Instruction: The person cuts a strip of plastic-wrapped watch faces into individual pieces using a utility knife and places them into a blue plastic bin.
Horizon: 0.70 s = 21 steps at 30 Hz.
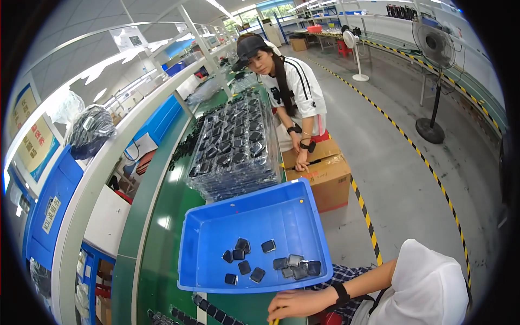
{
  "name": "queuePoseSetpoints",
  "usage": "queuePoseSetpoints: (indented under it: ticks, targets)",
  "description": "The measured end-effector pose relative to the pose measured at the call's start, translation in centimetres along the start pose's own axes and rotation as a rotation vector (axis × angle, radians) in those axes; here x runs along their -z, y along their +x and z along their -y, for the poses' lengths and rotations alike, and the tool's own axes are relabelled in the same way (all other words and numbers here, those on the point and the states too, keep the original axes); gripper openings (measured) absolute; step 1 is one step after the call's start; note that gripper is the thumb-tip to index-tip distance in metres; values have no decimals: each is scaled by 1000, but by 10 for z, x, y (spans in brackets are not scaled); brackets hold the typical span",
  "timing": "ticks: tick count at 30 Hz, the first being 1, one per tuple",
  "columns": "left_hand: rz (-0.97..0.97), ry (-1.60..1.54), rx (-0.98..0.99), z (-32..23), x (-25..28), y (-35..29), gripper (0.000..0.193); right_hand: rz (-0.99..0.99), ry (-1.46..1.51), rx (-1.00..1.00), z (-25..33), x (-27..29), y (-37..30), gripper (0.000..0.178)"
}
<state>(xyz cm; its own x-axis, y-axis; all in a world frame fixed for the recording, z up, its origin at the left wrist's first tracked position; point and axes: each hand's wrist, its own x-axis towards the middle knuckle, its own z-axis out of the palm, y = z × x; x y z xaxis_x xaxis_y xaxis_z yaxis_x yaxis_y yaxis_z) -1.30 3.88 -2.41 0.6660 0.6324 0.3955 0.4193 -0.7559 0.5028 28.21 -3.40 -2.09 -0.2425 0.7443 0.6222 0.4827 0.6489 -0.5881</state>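
Observation:
My right hand (297,304) reaches in at the lower edge, a black band on its wrist. Its fingers are bent down over a thin yellow thing (276,322), mostly cut off by the frame. My left hand is out of view. Just beyond my right hand, a blue plastic bin (254,216) rests on the green bench. Several small black square pieces (257,275) lie loose in it, some overlapping, a few with pale grey faces. Rows of similar black squares (216,313) lie on the bench left of my hand.
Past the bin rises a tall stack of clear trays (233,141) filled with black parts. Beside it a co-worker (292,81) leans over a cardboard box (325,179). Metal shelf posts (103,168) and blue bins (51,203) line the left; fans (430,130) stand right.

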Motion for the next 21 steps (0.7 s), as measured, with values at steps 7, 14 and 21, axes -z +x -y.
queuePoseSetpoints:
  ticks: [7,14,21]
  targets:
    - [-5,-14,164,-24,4,6,18,18,-225,-273,-16,-29,31,32]
    - [-136,28,-92,1,-6,-8,24,71,-266,-187,-37,-44,24,31]
    - [-170,-749,746,46,-29,-68,31,61,-292,-153,-34,-41,25,30]
